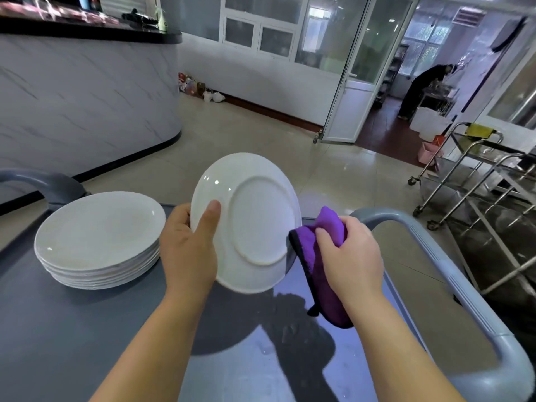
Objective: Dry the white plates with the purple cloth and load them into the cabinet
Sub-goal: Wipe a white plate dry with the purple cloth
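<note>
Restaurant back area, marble-fronted counter (87,91), steel trolleys (475,175), plate stack (98,242) on cart (72,329)

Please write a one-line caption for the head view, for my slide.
Left hand holds a round white ceramic plate, underside toward camera; right hand grips a purple cloth at its edge.

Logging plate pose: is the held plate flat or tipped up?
Tipped up: the plate shows its underside; the left hand holds its rim.

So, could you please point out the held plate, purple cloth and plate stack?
held plate (261,221), head view, its underside.
purple cloth (327,306), head view, hanging part.
plate stack (98,230), head view, top plate.
</note>
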Action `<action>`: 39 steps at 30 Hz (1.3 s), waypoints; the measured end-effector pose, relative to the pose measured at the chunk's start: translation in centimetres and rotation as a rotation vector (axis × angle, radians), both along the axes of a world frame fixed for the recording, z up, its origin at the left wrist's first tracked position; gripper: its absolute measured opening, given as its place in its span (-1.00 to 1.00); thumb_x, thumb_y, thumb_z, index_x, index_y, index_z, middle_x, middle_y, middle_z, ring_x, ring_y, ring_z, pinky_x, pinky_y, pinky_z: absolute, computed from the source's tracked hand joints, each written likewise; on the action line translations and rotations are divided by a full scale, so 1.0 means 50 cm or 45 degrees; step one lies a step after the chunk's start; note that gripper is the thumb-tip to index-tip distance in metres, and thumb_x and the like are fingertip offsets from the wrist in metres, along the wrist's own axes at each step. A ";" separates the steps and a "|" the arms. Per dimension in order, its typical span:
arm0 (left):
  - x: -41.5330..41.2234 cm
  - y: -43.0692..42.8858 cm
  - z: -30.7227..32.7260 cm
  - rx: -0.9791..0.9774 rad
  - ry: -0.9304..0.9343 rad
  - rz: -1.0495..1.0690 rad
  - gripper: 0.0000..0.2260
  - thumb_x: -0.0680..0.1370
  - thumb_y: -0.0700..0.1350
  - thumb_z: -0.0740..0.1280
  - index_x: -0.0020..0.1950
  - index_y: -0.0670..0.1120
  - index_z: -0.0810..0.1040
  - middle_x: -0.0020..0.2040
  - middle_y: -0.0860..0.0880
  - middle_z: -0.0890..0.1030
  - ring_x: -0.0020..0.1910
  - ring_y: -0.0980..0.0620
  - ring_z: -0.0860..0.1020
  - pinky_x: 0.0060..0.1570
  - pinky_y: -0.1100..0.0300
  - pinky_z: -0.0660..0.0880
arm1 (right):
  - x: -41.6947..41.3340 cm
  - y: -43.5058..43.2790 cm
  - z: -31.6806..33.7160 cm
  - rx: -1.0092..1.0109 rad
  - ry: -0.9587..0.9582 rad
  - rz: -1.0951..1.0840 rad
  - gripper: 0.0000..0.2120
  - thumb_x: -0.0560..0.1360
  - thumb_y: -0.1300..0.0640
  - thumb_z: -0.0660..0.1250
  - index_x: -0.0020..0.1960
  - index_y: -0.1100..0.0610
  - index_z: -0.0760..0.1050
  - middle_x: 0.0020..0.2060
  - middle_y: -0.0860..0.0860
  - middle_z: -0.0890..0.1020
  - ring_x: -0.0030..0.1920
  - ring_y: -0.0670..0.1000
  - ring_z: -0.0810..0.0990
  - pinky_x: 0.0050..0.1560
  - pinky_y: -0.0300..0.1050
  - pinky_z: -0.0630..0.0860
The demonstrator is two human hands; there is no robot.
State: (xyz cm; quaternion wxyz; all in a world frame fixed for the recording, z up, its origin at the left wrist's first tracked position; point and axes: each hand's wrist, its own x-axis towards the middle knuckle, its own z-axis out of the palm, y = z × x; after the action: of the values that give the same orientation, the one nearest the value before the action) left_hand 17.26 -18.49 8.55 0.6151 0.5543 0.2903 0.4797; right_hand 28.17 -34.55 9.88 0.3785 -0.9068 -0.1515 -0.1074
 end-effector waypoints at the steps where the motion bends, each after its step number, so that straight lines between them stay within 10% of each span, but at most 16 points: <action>1: -0.003 -0.001 -0.004 0.038 0.027 0.002 -0.88 0.56 -0.07 0.35 -0.17 -0.01 0.51 -0.26 0.12 0.54 -0.38 0.31 0.48 -0.36 0.43 0.40 | 0.001 -0.001 0.006 -0.051 -0.034 -0.015 -0.79 0.54 0.00 0.26 0.13 0.03 0.49 0.02 -0.03 0.52 -0.06 0.02 0.44 -0.12 -0.07 0.35; 7: -0.004 -0.015 -0.003 0.147 0.060 -0.071 -0.89 0.53 -0.06 0.40 -0.17 -0.01 0.53 -0.28 0.14 0.57 -0.35 0.32 0.50 -0.35 0.47 0.39 | 0.002 0.020 0.037 -0.193 -0.152 0.035 -0.83 0.56 0.03 0.23 0.10 0.04 0.51 -0.04 -0.01 0.42 -0.14 0.04 0.38 -0.18 -0.11 0.24; 12: 0.003 -0.044 -0.002 0.206 0.058 -0.166 -0.80 0.42 0.08 0.34 -0.21 -0.04 0.49 -0.33 0.22 0.56 -0.36 0.26 0.47 -0.35 0.40 0.39 | 0.003 0.070 0.042 0.281 0.072 0.351 -0.73 0.52 0.17 0.18 -0.34 0.02 0.29 -0.27 0.06 0.38 -0.25 0.05 0.32 -0.27 -0.12 0.20; 18: 0.004 -0.039 -0.012 0.085 0.066 -0.111 -0.82 0.54 -0.10 0.39 -0.24 -0.02 0.49 -0.40 0.20 0.53 -0.40 0.26 0.44 -0.34 0.39 0.38 | -0.036 0.086 0.040 -0.017 -0.157 0.797 -0.57 0.53 -0.03 0.14 0.35 0.05 0.45 -0.01 -0.04 0.40 0.05 -0.06 0.40 0.09 -0.07 0.38; 24: -0.012 0.006 -0.014 -0.018 0.030 0.006 -0.76 0.55 -0.06 0.38 -0.27 -0.05 0.43 -0.45 0.19 0.46 -0.44 0.20 0.38 -0.35 0.24 0.36 | -0.050 0.029 -0.072 -0.223 -0.399 1.009 -0.64 0.54 0.03 0.17 0.28 0.11 0.49 -0.05 -0.02 0.41 -0.15 0.00 0.40 -0.30 0.04 0.50; 32: -0.005 -0.047 -0.003 0.173 0.114 -0.138 -0.79 0.53 -0.07 0.41 -0.25 -0.04 0.45 -0.38 0.23 0.53 -0.41 0.26 0.43 -0.39 0.39 0.35 | 0.022 0.050 -0.014 -0.085 -0.167 0.320 -0.76 0.61 0.11 0.20 0.22 0.13 0.51 -0.08 0.00 0.36 -0.08 0.04 0.41 -0.05 -0.03 0.40; 39: -0.006 -0.029 -0.016 0.045 0.128 -0.104 -0.81 0.52 -0.09 0.41 -0.25 -0.05 0.48 -0.34 0.10 0.52 -0.38 0.15 0.44 -0.31 0.23 0.39 | -0.049 0.042 -0.047 -0.064 -0.254 0.955 -0.63 0.53 -0.02 0.18 0.31 -0.01 0.47 -0.03 -0.11 0.39 -0.06 -0.01 0.45 -0.14 0.15 0.51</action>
State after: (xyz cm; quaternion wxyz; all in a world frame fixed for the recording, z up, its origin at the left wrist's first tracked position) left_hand 16.95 -19.94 7.74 0.6091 0.5999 0.2892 0.4307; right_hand 25.70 -32.45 7.53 0.3526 -0.7825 -0.5112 -0.0454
